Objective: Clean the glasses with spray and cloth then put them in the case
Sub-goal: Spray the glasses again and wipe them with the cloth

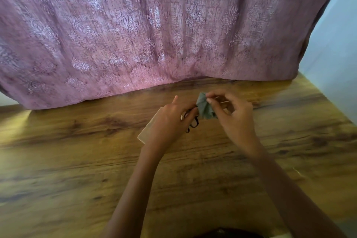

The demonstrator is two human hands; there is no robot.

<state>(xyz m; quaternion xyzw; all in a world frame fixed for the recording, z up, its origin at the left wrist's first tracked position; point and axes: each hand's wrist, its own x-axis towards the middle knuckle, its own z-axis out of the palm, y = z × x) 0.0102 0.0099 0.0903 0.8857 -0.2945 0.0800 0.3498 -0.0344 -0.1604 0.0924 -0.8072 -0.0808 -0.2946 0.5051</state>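
My left hand (170, 120) holds a pair of dark-framed glasses (193, 122) above the wooden table (77, 160); only part of the frame shows past my fingers. A grey-green cloth (205, 108) is pinched in my right hand (231, 116) and pressed against the far end of the glasses. Under my left hand lies a pale beige flat case (146, 133), mostly hidden by the hand. I see no spray bottle.
A pink patterned curtain (154, 31) hangs along the table's far edge. A pale wall (336, 50) stands at the right. A dark object (222, 233) shows at the bottom edge of the view.
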